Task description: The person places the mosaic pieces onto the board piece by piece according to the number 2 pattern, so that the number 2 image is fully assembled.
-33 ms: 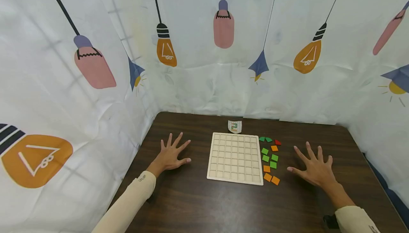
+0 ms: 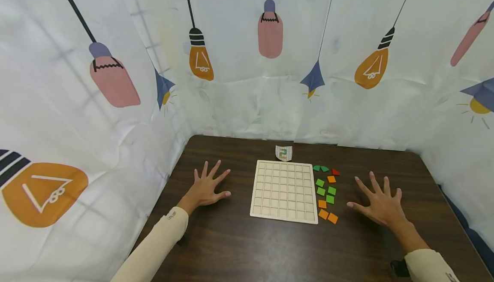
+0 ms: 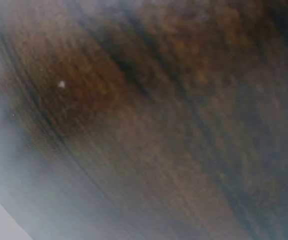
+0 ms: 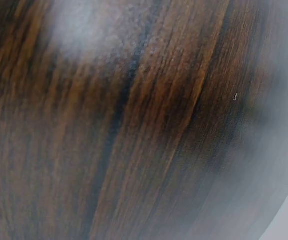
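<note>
Fingers spread, my left hand [image 2: 207,189] rests on the dark wooden table left of a pale wooden grid board [image 2: 284,192]. My right hand [image 2: 382,204] lies spread on the right side, holding nothing. Between it and the board are small flat pieces: several green squares [image 2: 321,191], several orange squares [image 2: 332,218], a red piece [image 2: 335,172] and two darker green rounded pieces [image 2: 324,169]. The grid's cells hold no pieces. Both wrist views show only blurred wood grain of the table [image 4: 149,125].
Behind the board's far edge lies a small paper card [image 2: 283,153] with a coloured pattern on a grid. A white curtain [image 2: 247,101] printed with lamps and bulbs hangs along the table's back and left side.
</note>
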`<state>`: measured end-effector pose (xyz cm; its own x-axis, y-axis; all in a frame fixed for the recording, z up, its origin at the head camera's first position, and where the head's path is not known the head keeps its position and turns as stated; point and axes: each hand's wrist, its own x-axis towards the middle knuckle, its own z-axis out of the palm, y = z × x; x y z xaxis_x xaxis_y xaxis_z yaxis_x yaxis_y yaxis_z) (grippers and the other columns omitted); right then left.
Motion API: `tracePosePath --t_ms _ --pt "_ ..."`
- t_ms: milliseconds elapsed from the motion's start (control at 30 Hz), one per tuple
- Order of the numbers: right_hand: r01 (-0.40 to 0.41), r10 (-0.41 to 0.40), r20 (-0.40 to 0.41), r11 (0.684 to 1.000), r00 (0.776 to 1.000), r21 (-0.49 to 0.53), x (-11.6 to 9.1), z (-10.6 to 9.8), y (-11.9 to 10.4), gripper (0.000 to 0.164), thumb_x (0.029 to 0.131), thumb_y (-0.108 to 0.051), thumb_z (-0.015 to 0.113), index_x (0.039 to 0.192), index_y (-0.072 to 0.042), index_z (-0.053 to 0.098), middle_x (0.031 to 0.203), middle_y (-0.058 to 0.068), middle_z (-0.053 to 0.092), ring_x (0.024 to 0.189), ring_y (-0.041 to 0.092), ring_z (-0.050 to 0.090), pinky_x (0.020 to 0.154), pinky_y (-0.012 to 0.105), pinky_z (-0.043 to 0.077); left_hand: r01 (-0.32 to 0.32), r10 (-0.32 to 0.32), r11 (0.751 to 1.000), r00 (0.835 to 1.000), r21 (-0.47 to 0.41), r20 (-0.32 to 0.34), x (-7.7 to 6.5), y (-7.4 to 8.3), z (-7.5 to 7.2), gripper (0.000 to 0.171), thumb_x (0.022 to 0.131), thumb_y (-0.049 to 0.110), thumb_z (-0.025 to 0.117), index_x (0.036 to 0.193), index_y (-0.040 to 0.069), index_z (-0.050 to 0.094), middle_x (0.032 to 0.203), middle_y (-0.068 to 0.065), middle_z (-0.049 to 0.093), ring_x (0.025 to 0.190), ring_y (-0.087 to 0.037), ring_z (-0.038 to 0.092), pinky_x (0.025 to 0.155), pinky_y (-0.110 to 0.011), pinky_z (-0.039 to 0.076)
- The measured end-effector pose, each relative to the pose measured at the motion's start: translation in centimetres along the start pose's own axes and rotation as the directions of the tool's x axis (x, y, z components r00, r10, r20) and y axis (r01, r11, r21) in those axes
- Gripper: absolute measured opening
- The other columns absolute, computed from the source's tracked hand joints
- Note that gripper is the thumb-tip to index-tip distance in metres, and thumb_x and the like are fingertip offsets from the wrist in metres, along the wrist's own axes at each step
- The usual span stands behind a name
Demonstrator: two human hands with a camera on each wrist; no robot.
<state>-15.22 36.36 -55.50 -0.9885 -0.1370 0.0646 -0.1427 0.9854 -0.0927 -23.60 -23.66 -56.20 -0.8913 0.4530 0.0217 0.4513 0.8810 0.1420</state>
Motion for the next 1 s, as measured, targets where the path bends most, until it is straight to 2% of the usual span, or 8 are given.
tracePosePath --t_ms 433,667,833,1000 --pt "-0.010 0.010 0.013 1.000 1.000 0.002 -0.5 -0.2 0.4 0.102 0.086 -0.077 0.055 0.163 -0.034 0.005 0.163 0.030 0.015 0.137 0.069 0.020 0.097 0.087 0.011 -0.032 0.032 0.999 0.999 0.018 -0.017 -0.1 -0.3 -0.8 0.081 0.091 0.070 0.054 0.159 0.033 0.031 0.169 -0.012 0.011 0.148 -0.058 0.009 0.104 -0.084 0.012" --pt "-0.010 0.010 0.005 1.000 1.000 -0.002 -0.4 0.0 0.5 0.102 0.085 -0.077 0.056 0.163 -0.033 0.007 0.162 0.030 0.019 0.137 0.066 0.024 0.098 0.086 0.012 -0.081 0.082 0.996 0.996 0.041 -0.021 0.1 0.4 -0.6 0.081 0.091 0.069 0.054 0.158 0.029 0.033 0.168 -0.015 0.017 0.149 -0.053 0.016 0.108 -0.078 0.017" --pt "0.002 -0.001 -0.013 1.000 1.000 0.002 -0.1 0.1 0.2 0.100 0.084 -0.075 0.059 0.161 -0.022 0.025 0.157 0.030 0.032 0.136 0.060 0.030 0.101 0.082 0.016 -0.106 0.107 0.994 0.994 0.034 -0.014 0.3 1.6 -0.6 0.080 0.092 0.067 0.056 0.157 0.025 0.036 0.165 -0.016 0.024 0.149 -0.050 0.023 0.110 -0.075 0.020" --pt "0.030 -0.027 -0.051 0.998 0.998 0.053 0.5 0.0 -0.3 0.091 0.084 -0.071 0.063 0.149 -0.009 0.047 0.150 0.029 0.044 0.132 0.053 0.038 0.101 0.078 0.020 -0.121 0.121 0.993 0.993 -0.003 -0.003 0.7 2.8 -0.5 0.078 0.094 0.066 0.055 0.155 0.019 0.041 0.162 -0.017 0.031 0.146 -0.048 0.030 0.110 -0.074 0.022"
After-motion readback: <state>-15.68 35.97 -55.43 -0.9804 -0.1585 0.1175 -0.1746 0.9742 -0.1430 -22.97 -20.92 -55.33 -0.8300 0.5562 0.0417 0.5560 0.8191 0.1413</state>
